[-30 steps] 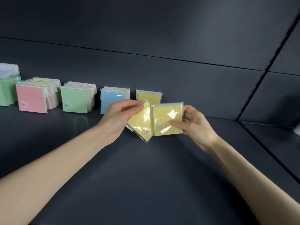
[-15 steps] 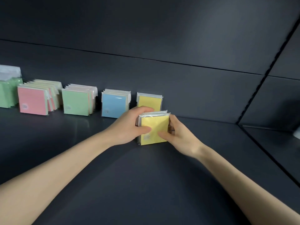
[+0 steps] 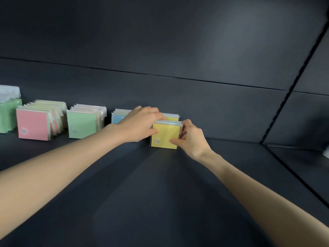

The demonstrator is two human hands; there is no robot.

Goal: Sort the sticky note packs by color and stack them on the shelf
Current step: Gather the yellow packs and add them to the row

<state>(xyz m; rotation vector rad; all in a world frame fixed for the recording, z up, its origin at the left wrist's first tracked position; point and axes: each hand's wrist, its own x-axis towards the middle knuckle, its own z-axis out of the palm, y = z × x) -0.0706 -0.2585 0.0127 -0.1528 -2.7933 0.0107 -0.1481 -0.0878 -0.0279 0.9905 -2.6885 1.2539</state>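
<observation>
Yellow sticky note packs (image 3: 165, 135) stand upright on the dark shelf (image 3: 160, 193), right in front of the yellow stack (image 3: 171, 118) at the back wall. My left hand (image 3: 140, 123) grips their left edge, fingers over the top. My right hand (image 3: 189, 138) pinches their right edge, thumb on the front face. Further left stand a blue stack (image 3: 118, 118), partly hidden by my left hand, a green stack (image 3: 83, 124) and a pink-fronted stack (image 3: 33, 124).
A green bundle in clear wrap (image 3: 8, 113) stands at the far left. The shelf's back wall (image 3: 213, 107) rises just behind the stacks. A seam divides off another shelf section (image 3: 302, 163) at the right, with a pale object (image 3: 326, 151) at the frame edge.
The two fanned yellow packs were closed together, lowered onto the shelf and moved back toward the yellow stack, with both hands still on them.
</observation>
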